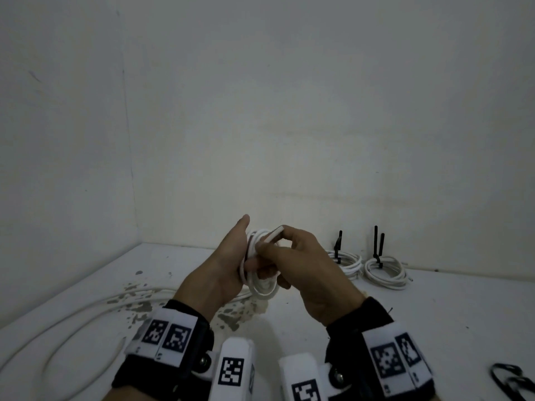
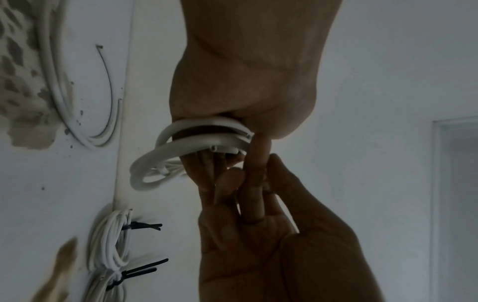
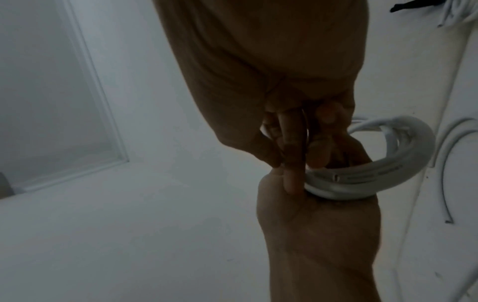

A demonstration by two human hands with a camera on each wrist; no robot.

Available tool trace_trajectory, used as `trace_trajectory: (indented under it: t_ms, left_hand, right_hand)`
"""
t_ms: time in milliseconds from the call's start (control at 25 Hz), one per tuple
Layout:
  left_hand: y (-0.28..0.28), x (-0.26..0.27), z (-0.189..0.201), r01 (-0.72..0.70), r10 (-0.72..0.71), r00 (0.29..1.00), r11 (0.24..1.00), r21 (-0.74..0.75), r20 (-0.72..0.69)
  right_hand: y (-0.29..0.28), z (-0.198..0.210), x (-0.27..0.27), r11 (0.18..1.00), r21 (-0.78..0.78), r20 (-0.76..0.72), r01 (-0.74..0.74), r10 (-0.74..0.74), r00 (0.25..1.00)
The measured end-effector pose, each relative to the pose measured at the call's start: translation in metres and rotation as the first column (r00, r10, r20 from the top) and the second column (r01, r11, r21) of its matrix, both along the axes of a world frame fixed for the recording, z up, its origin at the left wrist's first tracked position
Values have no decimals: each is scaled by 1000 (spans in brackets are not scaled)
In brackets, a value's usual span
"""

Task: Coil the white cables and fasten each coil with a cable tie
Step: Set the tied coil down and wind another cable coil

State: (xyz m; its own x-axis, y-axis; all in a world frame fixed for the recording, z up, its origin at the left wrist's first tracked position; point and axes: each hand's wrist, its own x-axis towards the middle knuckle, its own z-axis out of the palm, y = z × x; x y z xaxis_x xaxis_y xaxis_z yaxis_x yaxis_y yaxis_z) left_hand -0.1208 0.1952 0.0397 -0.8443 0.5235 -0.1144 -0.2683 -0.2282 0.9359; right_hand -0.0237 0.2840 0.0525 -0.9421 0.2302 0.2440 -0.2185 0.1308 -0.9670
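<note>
Above the middle of the table, both hands hold a small white cable coil (image 1: pixel 262 288). My left hand (image 1: pixel 231 261) grips the coil's left side, with the thumb pointing up and the fingers passing through the loops. My right hand (image 1: pixel 292 256) pinches the cable's free end (image 1: pixel 273 237) at the top of the coil. In the left wrist view the coil (image 2: pixel 165 155) bulges out to the left of the meeting fingers. The same coil (image 3: pixel 375 177) curves to the right of both hands in the right wrist view.
Two coils (image 1: pixel 348 263) (image 1: pixel 385 272) lie by the back wall at right, each with a black cable tie (image 1: pixel 338 244) standing up. Loose white cables (image 1: pixel 86 311) sprawl over the stained table (image 1: pixel 434 314) at left. Spare black ties (image 1: pixel 512 380) lie at the near right.
</note>
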Motion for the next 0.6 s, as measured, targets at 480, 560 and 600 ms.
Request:
trace_trajectory:
  t_ms: [480,560,600]
  left_hand:
    - [5,10,-5,47,-114,970,955,-294,-215]
    - [5,12,-5,44,-139,961,931,-362,-241]
    - [4,12,-5,33,-135,960,924,-382,-245]
  right_hand:
    - [23,2,-2,977,-210,101,25,-3,995]
    - [28,-2,-3,985,87,43,149,-153,987]
    - [31,-4,-3,937,261,-13,232,-237,971]
